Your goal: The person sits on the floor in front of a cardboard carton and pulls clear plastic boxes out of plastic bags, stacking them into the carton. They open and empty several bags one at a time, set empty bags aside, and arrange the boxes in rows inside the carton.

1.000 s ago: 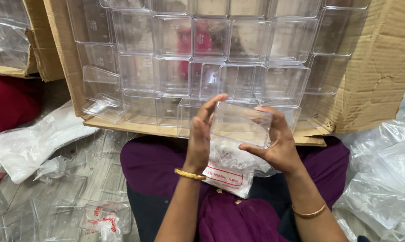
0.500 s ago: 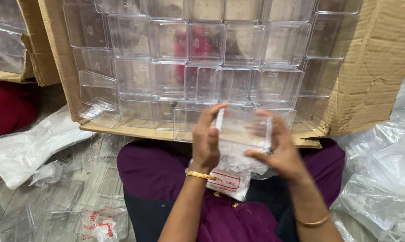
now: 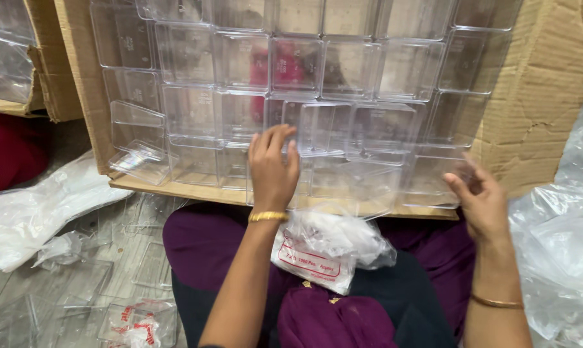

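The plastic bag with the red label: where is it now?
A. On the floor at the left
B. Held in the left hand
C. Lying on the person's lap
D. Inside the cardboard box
C: the bag lies on the purple lap, between the arms, while the left hand presses on the clear boxes in the carton.

light: soft, even daylight | glare: faint on clear boxes (image 3: 317, 71) | blur: slight at hands

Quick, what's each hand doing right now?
Left hand: open, fingers spread flat on the clear boxes in the carton.
Right hand: open, holding nothing, beside the carton's corner.
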A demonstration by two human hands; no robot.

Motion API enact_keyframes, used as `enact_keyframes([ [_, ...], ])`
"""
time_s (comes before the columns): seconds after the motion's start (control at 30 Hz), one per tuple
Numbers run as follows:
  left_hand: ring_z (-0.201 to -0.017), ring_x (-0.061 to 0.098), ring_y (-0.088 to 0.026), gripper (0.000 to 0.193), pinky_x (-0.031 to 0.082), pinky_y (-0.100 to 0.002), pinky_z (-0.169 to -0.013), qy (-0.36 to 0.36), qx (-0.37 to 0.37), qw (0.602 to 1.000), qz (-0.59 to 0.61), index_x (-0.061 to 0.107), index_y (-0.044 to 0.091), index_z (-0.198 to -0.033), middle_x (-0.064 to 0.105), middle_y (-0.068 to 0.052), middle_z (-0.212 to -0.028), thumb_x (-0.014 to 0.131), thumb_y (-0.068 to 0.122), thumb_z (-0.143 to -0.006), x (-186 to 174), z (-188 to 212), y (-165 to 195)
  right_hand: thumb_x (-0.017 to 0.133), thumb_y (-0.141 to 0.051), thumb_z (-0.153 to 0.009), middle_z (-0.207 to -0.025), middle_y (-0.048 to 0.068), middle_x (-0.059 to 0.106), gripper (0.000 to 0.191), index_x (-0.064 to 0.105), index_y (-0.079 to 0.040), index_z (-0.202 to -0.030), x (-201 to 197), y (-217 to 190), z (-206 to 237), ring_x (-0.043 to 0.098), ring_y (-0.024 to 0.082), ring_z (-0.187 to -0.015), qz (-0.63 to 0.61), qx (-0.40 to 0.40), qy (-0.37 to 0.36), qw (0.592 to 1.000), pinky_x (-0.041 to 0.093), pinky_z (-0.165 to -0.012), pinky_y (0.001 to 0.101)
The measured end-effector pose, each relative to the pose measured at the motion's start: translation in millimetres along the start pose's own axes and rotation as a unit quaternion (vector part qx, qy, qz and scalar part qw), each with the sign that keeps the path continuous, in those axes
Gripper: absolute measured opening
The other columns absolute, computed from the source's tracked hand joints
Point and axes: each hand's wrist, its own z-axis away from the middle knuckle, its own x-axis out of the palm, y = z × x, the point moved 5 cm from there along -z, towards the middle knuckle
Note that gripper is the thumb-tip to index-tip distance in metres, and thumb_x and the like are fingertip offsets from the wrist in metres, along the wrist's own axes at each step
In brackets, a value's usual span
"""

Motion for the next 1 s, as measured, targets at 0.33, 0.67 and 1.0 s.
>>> enact_keyframes([
  [0.33,-0.107,0.059,-0.040,0.058,0.053,-0.047,-0.085,-0.064,-0.096,0.991,-0.073,0.054,0.013,-0.132,0.052,-0.018,-0.122,0.076,0.004,-0.078,50,-55,-4,0.089,-0.023,-0.077,-0.145,0.022,0.051,0.093,0.044,-0.011,-0.157,36,-45,13,0.052,0.038,-0.133,0.326,-0.119,0.024,0.938,0.045,-0.109,0.0492],
  [0.67,-0.090,0.069,-0.030,0.038,0.054,-0.044,-0.082,-0.072,0.008,0.995,0.075,0.062,0.018,-0.127,0.072,-0.007,-0.096,0.064,0.002,-0.093,-8,-55,26,0.091,-0.046,-0.073,-0.158,0.030,0.018,0.115,0.022,-0.019,-0.161,176,-170,31,0.016,0.051,-0.144,0.372,-0.450,-0.026,0.811,0.016,-0.122,0.0642],
  [1.0,-0.133,0.049,-0.034,0.052,0.039,-0.047,-0.115,0.186,-0.075,0.975,-0.097,0.060,-0.002,-0.132,0.054,-0.021,-0.139,0.077,0.012,-0.085,-84,-78,-114,0.083,-0.040,-0.072,-0.170,0.024,0.012,0.130,-0.007,-0.023,-0.164,185,-159,29,0.028,0.041,-0.153,0.031,-0.191,-0.192,0.962,0.043,-0.114,0.0577],
])
